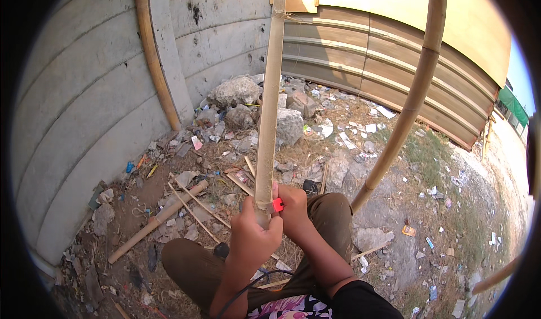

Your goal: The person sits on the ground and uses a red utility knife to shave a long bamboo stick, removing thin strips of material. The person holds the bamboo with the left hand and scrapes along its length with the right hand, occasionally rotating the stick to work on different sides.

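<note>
A long split bamboo strip rises away from me, its near end between my hands. My left hand is closed around that near end, thumb lying across it. Against the strip's right edge, my right hand is closed on a small red object with a dark spot. Most of this object is hidden by the fingers, so its kind cannot be made out. Both hands are close together above my bent knees.
A round bamboo piece and thin bamboo slivers lie on the littered ground at left. An upright bamboo pole stands at right. Rocks are heaped by the concrete wall; a corrugated metal panel stands behind.
</note>
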`<state>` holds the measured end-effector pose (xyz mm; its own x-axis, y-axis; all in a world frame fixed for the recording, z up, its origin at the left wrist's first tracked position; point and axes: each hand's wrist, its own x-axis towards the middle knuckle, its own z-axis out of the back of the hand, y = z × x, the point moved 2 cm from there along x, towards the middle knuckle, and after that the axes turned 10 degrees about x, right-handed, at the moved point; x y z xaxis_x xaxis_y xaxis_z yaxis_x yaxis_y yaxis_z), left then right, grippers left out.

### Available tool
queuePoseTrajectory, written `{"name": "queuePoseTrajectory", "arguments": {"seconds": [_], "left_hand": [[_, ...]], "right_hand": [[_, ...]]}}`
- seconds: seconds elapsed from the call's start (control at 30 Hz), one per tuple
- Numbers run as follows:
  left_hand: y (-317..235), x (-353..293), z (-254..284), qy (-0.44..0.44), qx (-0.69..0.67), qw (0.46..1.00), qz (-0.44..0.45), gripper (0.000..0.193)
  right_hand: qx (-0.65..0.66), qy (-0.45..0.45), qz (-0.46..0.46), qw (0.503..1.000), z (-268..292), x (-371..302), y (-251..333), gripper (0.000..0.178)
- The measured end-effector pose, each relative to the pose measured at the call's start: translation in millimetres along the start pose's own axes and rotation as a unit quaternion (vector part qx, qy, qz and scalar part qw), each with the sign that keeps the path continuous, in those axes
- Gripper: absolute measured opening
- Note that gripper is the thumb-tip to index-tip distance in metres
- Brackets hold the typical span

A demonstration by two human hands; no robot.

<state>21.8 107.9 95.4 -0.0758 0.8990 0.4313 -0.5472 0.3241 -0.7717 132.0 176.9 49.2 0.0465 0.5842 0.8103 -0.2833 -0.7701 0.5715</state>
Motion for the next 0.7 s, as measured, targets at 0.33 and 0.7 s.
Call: {"name": "queuePoseTrajectory", "arguments": {"seconds": [0.33, 0.7], "left_hand": [[18, -10, 16, -0.019, -0.038, 0.999, 0.015, 0.026], [18, -44, -14, 0.011, -0.076, 0.995, -0.068, 0.03]], "right_hand": [[-0.063, -0.02, 0.004, 0.998, -23, 5, 12, 0.033], [0.059, -0.16, -0.125, 0.977, 4, 10, -29, 0.032]]}}
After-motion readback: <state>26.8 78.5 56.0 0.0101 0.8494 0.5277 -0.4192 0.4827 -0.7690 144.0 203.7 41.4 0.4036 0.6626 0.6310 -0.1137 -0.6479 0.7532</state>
